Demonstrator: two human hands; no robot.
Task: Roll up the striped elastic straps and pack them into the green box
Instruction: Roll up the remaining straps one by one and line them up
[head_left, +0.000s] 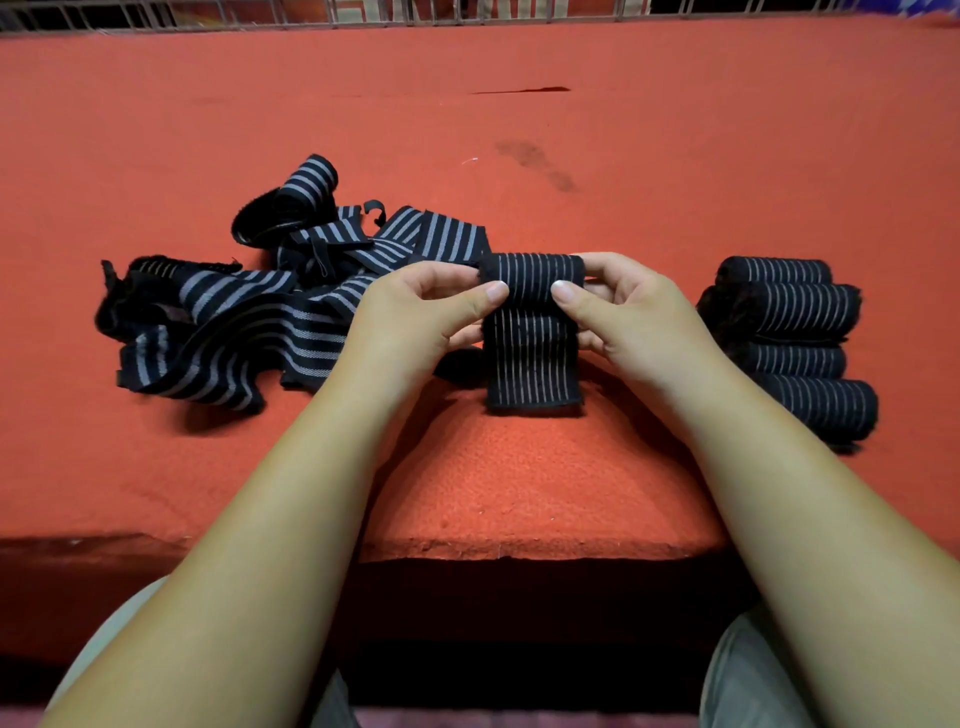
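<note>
A black strap with thin grey stripes (531, 332) is partly rolled at its far end, its loose tail lying toward me on the red table. My left hand (415, 317) pinches the roll's left side and my right hand (623, 312) pinches its right side, thumbs on top. A tangled heap of unrolled striped straps (270, 312) lies to the left. Several finished rolls (789, 338) are lined up to the right. No green box is in view.
The red felt-covered table (519, 156) stretches far back to a metal railing (467, 13). Its near edge (519, 551) runs just above my lap. A dark smudge (540, 166) marks the cloth behind the straps.
</note>
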